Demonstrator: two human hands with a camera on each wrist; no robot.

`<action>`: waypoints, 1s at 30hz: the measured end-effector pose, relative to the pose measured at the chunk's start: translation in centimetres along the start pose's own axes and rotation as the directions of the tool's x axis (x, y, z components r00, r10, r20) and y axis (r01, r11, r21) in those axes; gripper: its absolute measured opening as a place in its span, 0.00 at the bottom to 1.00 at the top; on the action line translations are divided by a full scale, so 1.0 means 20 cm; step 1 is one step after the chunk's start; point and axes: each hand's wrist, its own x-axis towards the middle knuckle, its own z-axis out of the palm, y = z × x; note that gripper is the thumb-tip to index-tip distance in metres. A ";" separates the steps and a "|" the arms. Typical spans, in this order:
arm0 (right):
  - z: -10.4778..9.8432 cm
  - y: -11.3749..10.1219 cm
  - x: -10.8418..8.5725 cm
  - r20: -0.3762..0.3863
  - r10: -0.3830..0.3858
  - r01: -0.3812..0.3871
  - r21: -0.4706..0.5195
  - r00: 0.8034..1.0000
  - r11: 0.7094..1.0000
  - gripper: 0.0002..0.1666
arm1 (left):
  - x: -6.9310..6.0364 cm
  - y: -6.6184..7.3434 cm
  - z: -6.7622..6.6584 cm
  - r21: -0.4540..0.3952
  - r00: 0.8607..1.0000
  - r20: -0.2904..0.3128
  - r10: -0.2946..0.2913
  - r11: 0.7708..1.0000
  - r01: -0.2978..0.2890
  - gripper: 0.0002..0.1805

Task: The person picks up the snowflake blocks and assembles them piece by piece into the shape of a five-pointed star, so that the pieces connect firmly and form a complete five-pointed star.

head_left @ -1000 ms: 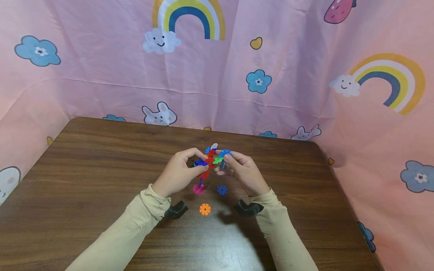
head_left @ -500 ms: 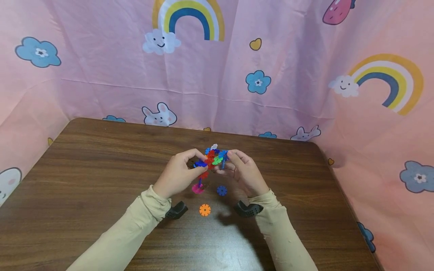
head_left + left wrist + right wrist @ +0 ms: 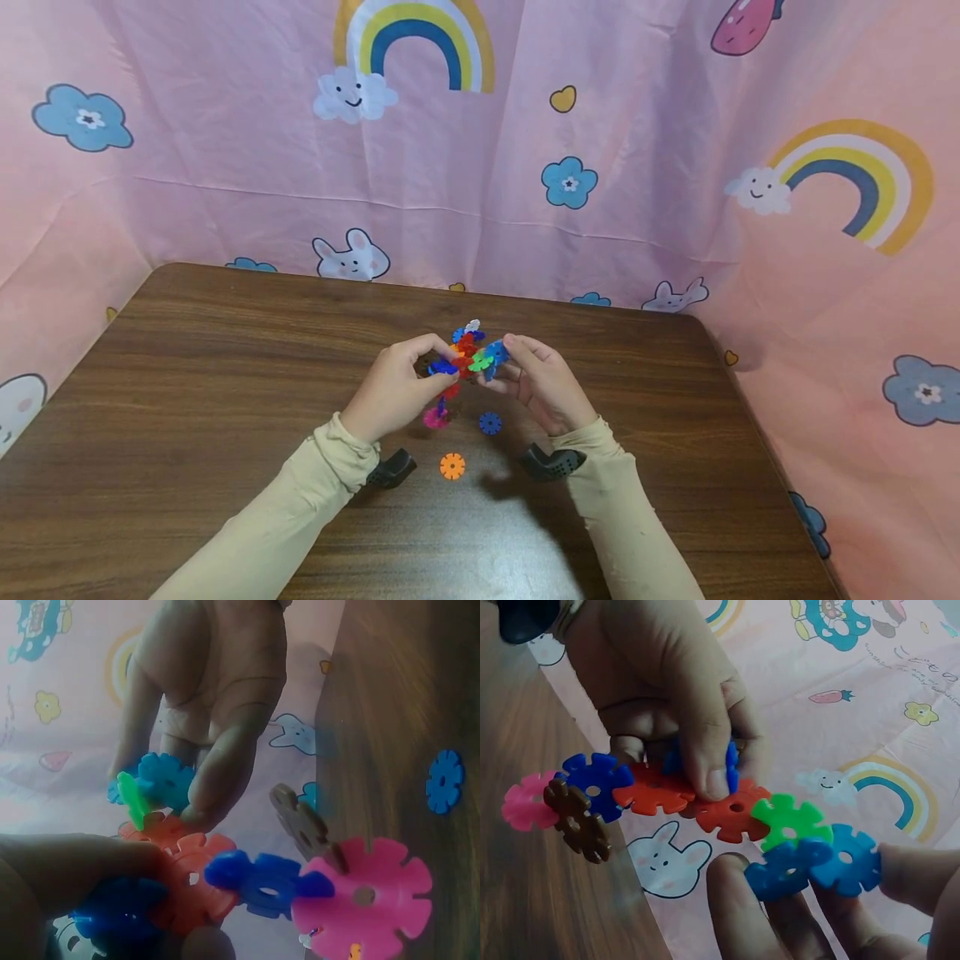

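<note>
Leftmost: left hand (image 3: 393, 379), thumb and fingers pinching the disc assembly (image 3: 464, 367) by its red middle, held above the wood-grain bench (image 3: 225, 350); presumably a steadying grip, central to the branches. Below it, a pink disc (image 3: 436, 419) ends one branch; a brown disc (image 3: 577, 822) stands crosswise beside it. Next rightward, an orange disc (image 3: 452, 467) lies loose on the bench, nearer the body. Then a green disc (image 3: 481, 361), tilted, links red to light blue discs (image 3: 498, 352). Beneath, a loose dark blue disc (image 3: 491, 423) lies within easy reach. Rightmost: right hand (image 3: 543, 383) pinches the light blue end, probably to control its angle. Material: apparently stiff, glossy plastic; round, notched rims, central holes; slots seem to interlock.
</note>
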 end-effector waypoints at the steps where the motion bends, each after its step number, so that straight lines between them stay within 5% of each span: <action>1: 0.00 0.00 0.00 0.004 0.001 -0.001 0.002 1.000 1.000 0.13 | 0.00 0.00 0.00 -0.003 1.000 0.000 -0.003 1.000 0.003 0.09; 13: 0.00 0.01 0.00 0.113 -0.091 0.091 0.004 0.989 0.996 0.18 | 0.02 -0.03 -0.01 -0.134 0.999 0.023 -0.047 0.990 0.050 0.13; 22: 0.00 0.02 0.00 -0.033 -0.131 0.124 -0.147 0.991 0.981 0.06 | 0.01 -0.02 -0.01 -0.185 0.996 0.080 -0.030 0.982 0.044 0.14; 30: 0.01 0.03 0.00 -0.072 -0.161 0.145 -0.195 0.984 0.970 0.03 | 0.01 -0.02 -0.01 -0.202 0.995 0.102 -0.001 0.979 0.022 0.14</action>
